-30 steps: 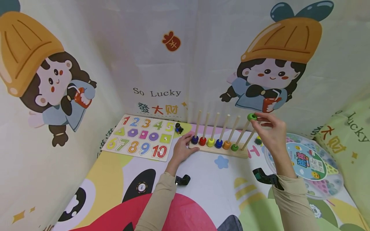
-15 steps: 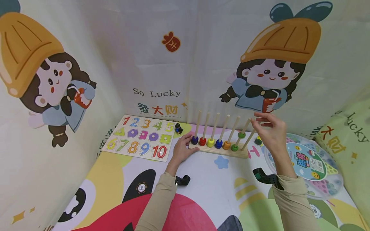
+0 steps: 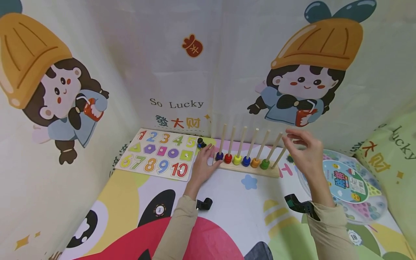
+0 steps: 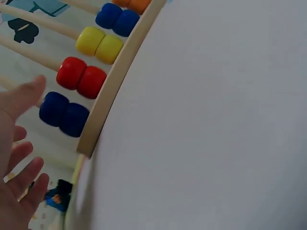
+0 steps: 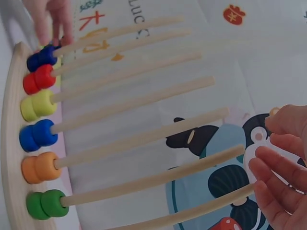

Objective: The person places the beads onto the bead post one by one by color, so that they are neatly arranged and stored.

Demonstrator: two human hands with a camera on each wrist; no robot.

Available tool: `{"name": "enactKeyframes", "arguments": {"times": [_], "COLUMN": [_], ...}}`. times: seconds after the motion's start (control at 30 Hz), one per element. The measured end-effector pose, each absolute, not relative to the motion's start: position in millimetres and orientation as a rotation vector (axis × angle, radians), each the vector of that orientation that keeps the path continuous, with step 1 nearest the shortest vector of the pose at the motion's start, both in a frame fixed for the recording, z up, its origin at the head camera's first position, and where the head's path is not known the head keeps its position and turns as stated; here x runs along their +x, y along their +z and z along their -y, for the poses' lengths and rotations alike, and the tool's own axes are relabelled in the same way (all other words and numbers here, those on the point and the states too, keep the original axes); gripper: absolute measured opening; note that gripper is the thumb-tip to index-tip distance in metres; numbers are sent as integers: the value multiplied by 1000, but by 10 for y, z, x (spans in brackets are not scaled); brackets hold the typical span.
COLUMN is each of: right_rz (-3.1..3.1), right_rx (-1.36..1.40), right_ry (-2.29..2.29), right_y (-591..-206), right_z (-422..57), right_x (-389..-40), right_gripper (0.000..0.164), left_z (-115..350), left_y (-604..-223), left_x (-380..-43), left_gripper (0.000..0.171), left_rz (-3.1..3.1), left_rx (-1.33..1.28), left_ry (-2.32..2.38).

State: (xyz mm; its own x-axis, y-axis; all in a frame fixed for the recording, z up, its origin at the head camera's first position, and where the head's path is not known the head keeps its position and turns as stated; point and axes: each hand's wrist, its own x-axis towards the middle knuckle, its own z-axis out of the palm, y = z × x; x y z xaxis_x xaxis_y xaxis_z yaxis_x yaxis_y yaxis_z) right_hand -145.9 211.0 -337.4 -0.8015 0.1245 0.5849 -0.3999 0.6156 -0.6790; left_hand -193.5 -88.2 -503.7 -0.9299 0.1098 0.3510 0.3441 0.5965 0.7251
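Observation:
A wooden peg rack (image 3: 250, 170) stands near the back of the table, its pegs upright in a row. Two beads sit stacked at the foot of most pegs: dark blue (image 5: 41, 58), red (image 5: 39, 79), yellow (image 5: 38, 105), blue (image 5: 38, 135), orange (image 5: 40, 167) and green (image 5: 47, 204). The rightmost peg (image 3: 279, 157) bears no bead. By the rack's left end, my left hand (image 3: 201, 168) has its fingers spread and thumb beside the dark blue beads. My right hand (image 3: 305, 150) hovers by the tops of the right pegs, fingers loosely bent, holding nothing.
Left of the rack lies a number-and-shape puzzle board (image 3: 156, 154), with a small dark figure (image 3: 201, 143) at its corner. On the right is a round, clear-covered package (image 3: 346, 182), and a small dark green object (image 3: 290, 158) lies behind my right hand. A printed cloth hangs behind.
The green bead has left my right fingers and slid down the sixth peg onto the other green bead. My left hand has loosened from the rack's end, its fingers lifting.

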Motion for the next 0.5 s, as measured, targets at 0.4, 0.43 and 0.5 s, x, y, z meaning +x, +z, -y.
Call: {"name": "enactKeyframes", "arguments": {"times": [0.4,0.43,0.5], "right_rz": [2284,2280,2276], "right_rx": [309,320,337], "right_ry": [1075,1073,1059], "right_y": [-3602,-3622,-3658], "right_z": [-1949,-1932,-1903], "right_x": [-1424,-1419,-1407], "right_gripper": [31,31,31], "left_z": [1060,1073,1087], "left_y": [-4594,-4567,-4512], "left_x": [-1828,-1821,-1800], "left_gripper": [67,67,66], "left_rz": [2480,2464,2435], "left_rx": [-453,-469,-493], "left_ry": [-937,-902,-846]}}
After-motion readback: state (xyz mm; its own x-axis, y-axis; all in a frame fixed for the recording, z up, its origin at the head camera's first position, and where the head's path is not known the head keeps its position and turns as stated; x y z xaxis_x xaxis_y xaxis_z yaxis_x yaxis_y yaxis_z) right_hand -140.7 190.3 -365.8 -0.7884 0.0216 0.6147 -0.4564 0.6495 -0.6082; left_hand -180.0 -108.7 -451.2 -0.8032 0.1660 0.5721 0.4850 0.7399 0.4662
